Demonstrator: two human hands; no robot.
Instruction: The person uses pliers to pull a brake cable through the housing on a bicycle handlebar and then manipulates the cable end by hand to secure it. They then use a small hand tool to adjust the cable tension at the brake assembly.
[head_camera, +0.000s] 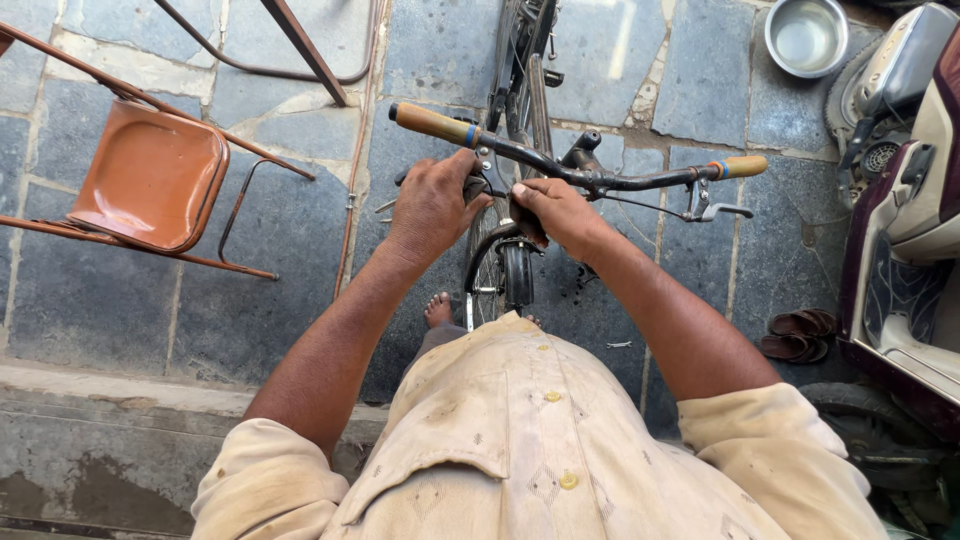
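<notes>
- Hands meet at the middle of a bicycle handlebar (600, 178), near its stem, steadying the bicycle (515, 150) that stands in front of the person.
- Left hand (432, 205): fingers curled and pressed together over something small; what it is cannot be told.
- Right hand (560, 213): fingers closed around the bar's centre.
- Orange chair (150, 178) left, scooter (905, 200) right, steel bowl (806, 36) far right.

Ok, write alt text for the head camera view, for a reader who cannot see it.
Seen from above, a person's left hand and right hand close around the middle of a bicycle handlebar with orange grips, above the front wheel. An orange folding chair stands at left; a scooter, sandals and a steel bowl are at right on the stone floor.
</notes>
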